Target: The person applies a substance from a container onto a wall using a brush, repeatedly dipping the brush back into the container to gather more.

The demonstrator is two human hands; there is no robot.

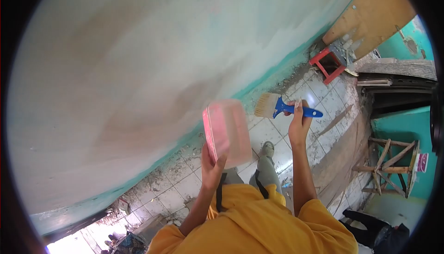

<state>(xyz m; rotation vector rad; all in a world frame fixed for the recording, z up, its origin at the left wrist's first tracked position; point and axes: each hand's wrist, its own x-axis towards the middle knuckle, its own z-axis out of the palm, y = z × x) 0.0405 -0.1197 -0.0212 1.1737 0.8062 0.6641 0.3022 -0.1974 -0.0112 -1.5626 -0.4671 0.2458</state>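
Note:
My left hand (pixel 212 167) grips the lower left edge of a pink plastic tub (pixel 238 136), which is tilted toward me with a pale layer inside. Further right, my right hand (pixel 299 119) is closed round the blue handle of a wide paintbrush (pixel 277 107). The brush's pale bristles point left, toward the tub, and stay apart from it. Beyond the tub stands a wall (pixel 138 69) with patchy whitish paint, brownish patches and a teal strip along its foot.
White floor tiles (pixel 187 187) are strewn with debris. A red stool (pixel 329 64) stands by the wall at the upper right. Stacked corrugated sheets (pixel 397 69) and a wooden trestle (pixel 391 168) are on the right. Dark cloth (pixel 377 231) lies at the lower right.

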